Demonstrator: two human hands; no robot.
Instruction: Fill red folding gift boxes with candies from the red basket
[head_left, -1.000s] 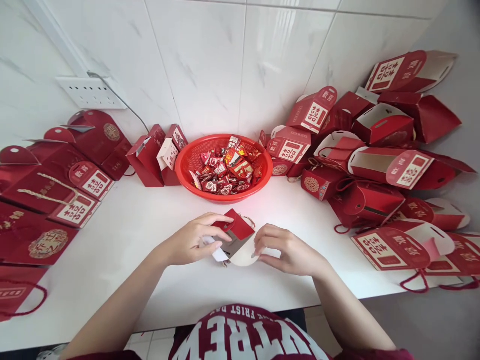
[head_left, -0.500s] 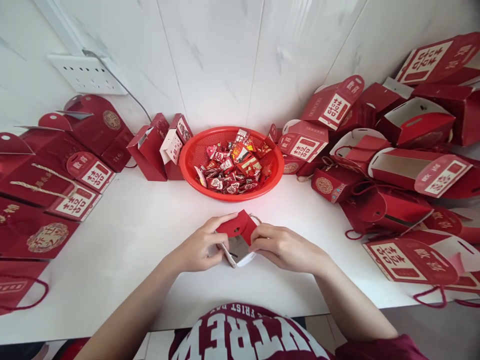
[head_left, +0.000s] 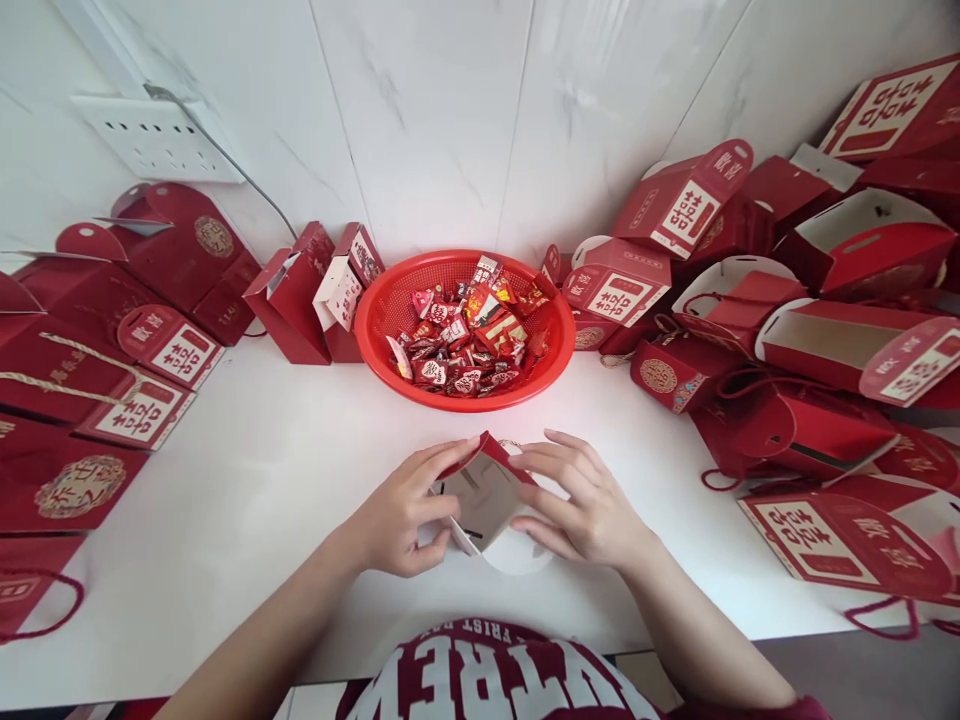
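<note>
A small red box with a pale inside stands with its top open in front of the basket. My left hand grips its left edge, thumb and fingers bent around the wall. On the other side, my right hand has its fingers spread, with fingertips touching or very near the right wall; a rounded white flap shows under it. A red plastic basket full of wrapped candies sits just beyond both hands.
Red gift boxes are piled on the right. More red boxes line the left, and two stand left of the basket. A socket panel with a cable is on the tiled wall behind the white table.
The box has opened wider and its red top flaps have moved apart, showing more of the inside. My right hand has loosened and its fingers have spread. The view has shifted slightly.
</note>
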